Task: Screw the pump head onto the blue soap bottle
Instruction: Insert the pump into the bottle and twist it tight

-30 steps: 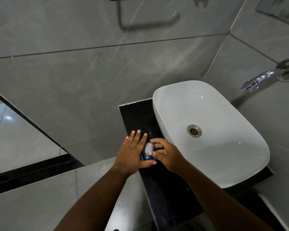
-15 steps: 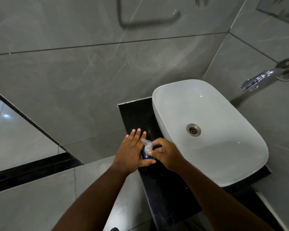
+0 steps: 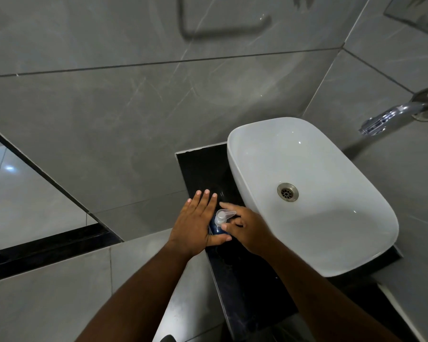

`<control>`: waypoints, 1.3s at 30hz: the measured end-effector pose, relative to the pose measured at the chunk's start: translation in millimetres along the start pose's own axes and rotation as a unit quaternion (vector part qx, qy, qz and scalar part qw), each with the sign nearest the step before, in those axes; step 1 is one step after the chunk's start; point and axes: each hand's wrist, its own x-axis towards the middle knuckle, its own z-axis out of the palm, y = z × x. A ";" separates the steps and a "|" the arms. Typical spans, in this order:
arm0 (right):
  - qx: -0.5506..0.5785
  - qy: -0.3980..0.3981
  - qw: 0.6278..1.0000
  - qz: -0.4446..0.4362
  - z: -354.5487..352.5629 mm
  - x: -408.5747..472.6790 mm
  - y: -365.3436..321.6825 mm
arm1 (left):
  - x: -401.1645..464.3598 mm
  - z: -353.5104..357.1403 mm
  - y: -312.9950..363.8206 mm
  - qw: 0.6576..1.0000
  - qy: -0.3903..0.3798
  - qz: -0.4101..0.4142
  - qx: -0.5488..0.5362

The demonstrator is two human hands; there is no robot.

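The right hand (image 3: 251,230) has its thumb and fingers (image 3: 226,206) pinching the clear pump head (image 3: 223,216), which sits on top of the blue soap bottle (image 3: 216,229). The left hand (image 3: 195,224) braces the bottle from the other side, fingers straight and close together, thumb hooked round the near side of the bottle. The bottle stands upright on the black worktop (image 3: 245,287), just beside the white sink (image 3: 331,238). A chrome tap (image 3: 391,117) juts from the grey tiled wall (image 3: 134,107).

walls: grey marbled tile (image 3: 134,107) | counter: black (image 3: 200,169) | basin: white (image 3: 331,230) | tap: chrome (image 3: 391,117)
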 end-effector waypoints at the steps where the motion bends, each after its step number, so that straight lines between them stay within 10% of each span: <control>1: -0.025 0.003 1.000 -0.005 -0.4 0.7 0.5 | 0.4 0.8 -0.5 1.000 -0.001 0.000 0.000; 39: -0.099 -0.017 0.994 -0.047 -2.5 10.7 0.0 | 1.9 3.9 -2.0 0.999 0.001 -0.002 -0.036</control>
